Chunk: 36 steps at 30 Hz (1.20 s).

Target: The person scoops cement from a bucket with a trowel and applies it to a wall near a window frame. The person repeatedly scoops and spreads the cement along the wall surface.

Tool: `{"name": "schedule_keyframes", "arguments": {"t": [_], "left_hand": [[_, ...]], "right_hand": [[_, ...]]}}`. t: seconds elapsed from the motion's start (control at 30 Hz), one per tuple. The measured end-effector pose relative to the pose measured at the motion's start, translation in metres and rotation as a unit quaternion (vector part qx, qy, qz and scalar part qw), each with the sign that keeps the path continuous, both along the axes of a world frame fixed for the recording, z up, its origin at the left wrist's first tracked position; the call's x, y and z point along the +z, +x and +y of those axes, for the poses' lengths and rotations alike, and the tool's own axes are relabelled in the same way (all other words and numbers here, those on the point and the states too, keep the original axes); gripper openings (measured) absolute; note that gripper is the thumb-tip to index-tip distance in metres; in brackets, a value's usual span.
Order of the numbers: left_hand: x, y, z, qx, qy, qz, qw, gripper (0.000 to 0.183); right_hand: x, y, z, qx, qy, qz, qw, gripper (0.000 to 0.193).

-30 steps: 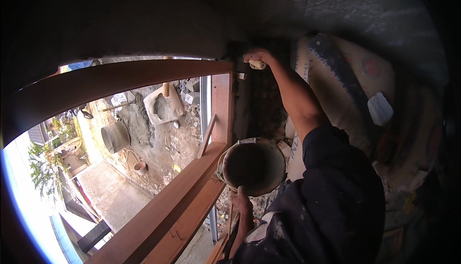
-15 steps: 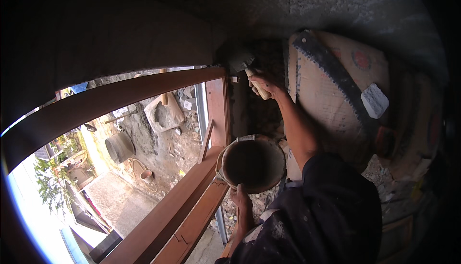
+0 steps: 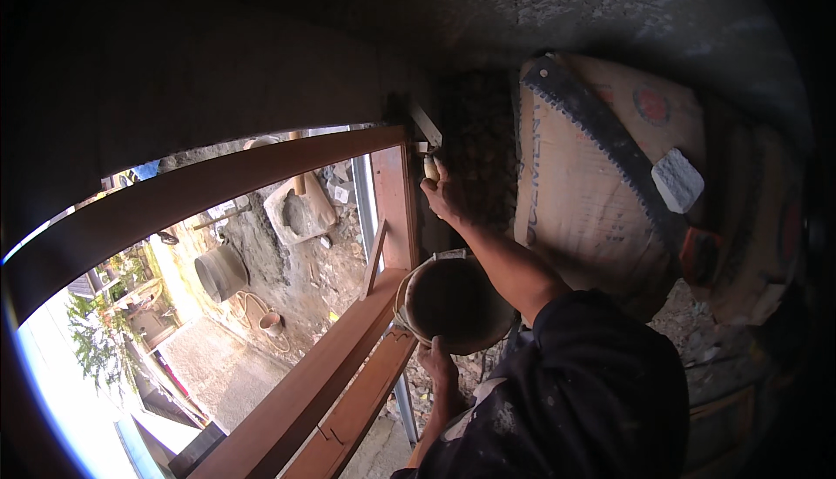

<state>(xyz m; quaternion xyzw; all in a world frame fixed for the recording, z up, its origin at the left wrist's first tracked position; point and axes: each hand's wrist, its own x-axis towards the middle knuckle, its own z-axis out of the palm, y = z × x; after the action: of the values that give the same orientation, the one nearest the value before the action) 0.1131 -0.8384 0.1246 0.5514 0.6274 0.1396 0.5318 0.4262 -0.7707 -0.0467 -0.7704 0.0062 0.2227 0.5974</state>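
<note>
My right hand is closed round the light handle of a trowel. Its blade is tilted edge-on against the dark wall beside the top corner of the wooden window frame. Below that arm, my left hand grips the near rim of a round bucket, thumb over the edge. The bucket's inside is dark, and I cannot make out its contents. My right forearm passes over the bucket's right side.
To the right, a handsaw and a pale stone block lie on large paper sacks. Rubble lies below the bucket. Through the frame show a metal tub, a small pot and a hose on the ground.
My right hand has moved left and slightly down with the trowel, whose blade has turned from face-on to edge-on near the frame. My left hand stays on the bucket rim.
</note>
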Motion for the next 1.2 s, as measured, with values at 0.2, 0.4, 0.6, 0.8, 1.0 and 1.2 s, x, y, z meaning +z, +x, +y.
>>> {"name": "schedule_keyframes", "arguments": {"t": [0.2, 0.4, 0.6, 0.8, 1.0, 1.2], "left_hand": [[-0.005, 0.005, 0.004, 0.031, 0.007, 0.020, 0.999, 0.018], [-0.005, 0.012, 0.003, 0.015, 0.047, 0.052, 0.997, 0.015], [-0.009, -0.019, -0.006, 0.053, 0.025, -0.014, 0.998, 0.022], [-0.005, -0.050, -0.017, 0.050, 0.017, 0.037, 0.998, 0.025], [-0.011, -0.060, -0.028, 0.063, 0.034, 0.051, 0.996, 0.028], [-0.013, -0.048, -0.026, 0.081, 0.015, 0.008, 0.997, 0.025]], "right_hand": [[0.017, 0.007, -0.026, -0.049, -0.032, 0.074, 0.996, 0.060], [-0.053, 0.032, -0.031, -0.022, 0.001, 0.228, 0.973, 0.058], [-0.077, 0.117, -0.012, 0.125, 0.136, 0.253, 0.950, 0.026], [-0.064, 0.146, 0.013, 0.211, 0.074, 0.244, 0.944, 0.021], [-0.019, 0.147, -0.002, 0.234, 0.092, 0.226, 0.941, 0.019], [-0.007, 0.160, -0.018, 0.219, 0.117, 0.332, 0.910, 0.021]]}}
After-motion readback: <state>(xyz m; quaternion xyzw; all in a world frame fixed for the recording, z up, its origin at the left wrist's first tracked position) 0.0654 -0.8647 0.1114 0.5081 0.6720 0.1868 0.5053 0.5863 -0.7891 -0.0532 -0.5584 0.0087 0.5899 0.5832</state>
